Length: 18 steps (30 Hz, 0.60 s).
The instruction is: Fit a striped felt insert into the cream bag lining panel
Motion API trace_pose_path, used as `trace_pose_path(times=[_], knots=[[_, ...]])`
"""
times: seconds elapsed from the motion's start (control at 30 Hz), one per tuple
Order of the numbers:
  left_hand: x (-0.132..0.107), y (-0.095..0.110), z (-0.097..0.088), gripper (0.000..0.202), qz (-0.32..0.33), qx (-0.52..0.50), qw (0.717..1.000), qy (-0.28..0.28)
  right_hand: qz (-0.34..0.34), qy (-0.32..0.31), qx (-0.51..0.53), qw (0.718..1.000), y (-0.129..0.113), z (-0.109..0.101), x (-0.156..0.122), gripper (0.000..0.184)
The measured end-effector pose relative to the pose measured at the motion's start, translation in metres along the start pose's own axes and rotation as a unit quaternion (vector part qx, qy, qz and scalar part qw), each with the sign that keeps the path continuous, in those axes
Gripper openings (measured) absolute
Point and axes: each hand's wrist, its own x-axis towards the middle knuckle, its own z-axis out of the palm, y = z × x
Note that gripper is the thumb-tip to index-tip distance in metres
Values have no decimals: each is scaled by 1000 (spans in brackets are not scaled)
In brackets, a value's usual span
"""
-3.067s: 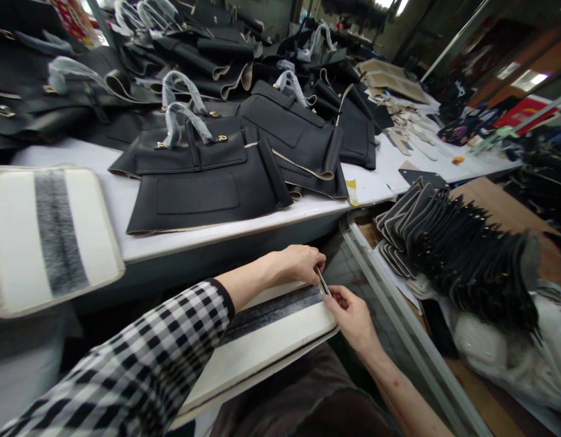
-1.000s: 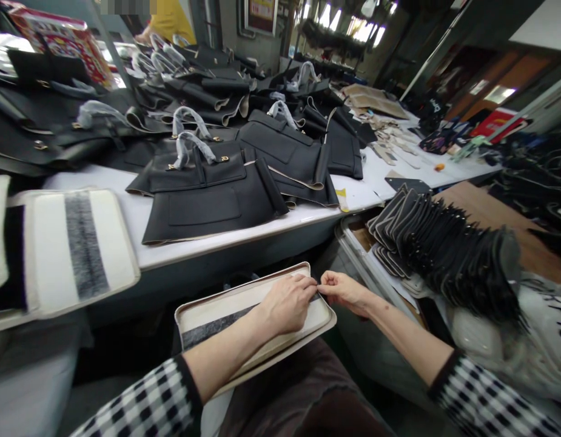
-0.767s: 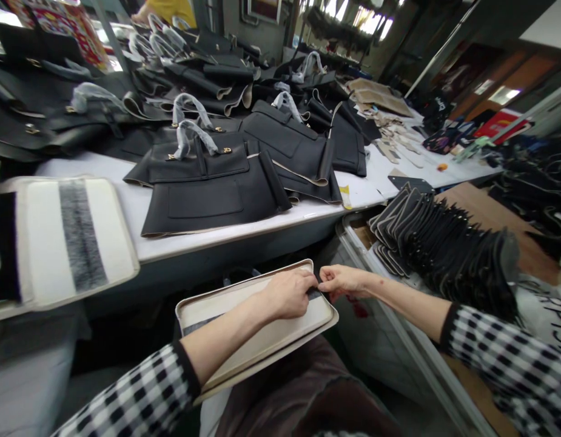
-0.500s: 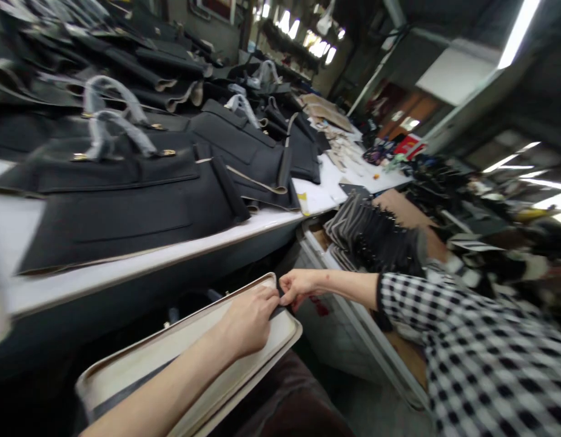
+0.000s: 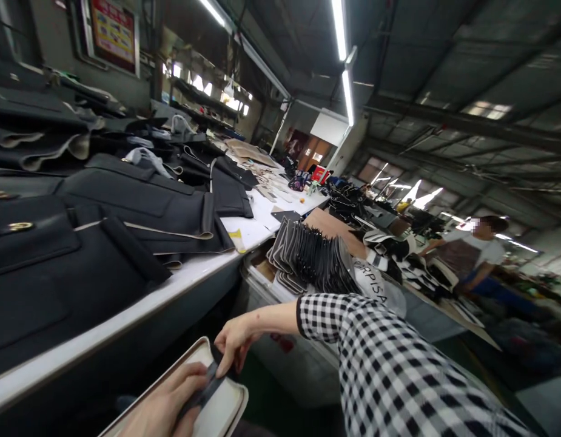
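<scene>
left hand spread on white panel, right hand pinching dark strip

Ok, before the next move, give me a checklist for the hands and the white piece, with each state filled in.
1. Left hand on the white piece: ok, its fingers lie across the face.
2. Right hand at the piece's end: ok, at the end of the dark stripe.
3. Right-hand grip firm: cannot tell, the fingertips are partly hidden.
4. White piece apart from the white table: ok, a dark gap shows between them.
5. Whole piece in view: not ok, the lower frame edge cuts it off.
</scene>
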Motion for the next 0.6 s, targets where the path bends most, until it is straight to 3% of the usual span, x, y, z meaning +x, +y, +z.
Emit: trace_pose_path(times=[0.07, 0.23, 0.37, 0.6], knots=[[-14, 7, -13, 23, -15, 8, 999, 37, -8, 8, 11, 1000, 3, 3, -4, 61], [-49, 42, -44, 21, -192, 95, 976, 37, -58, 20, 50, 997, 19, 16, -8, 61], [-58, 57, -39, 19, -268, 138, 954, -3, -102, 24, 83, 991, 31, 19, -2, 61], [-45, 58, -22, 19, -298, 216, 928, -57, -149, 17, 83, 985, 60, 22, 5, 62]])
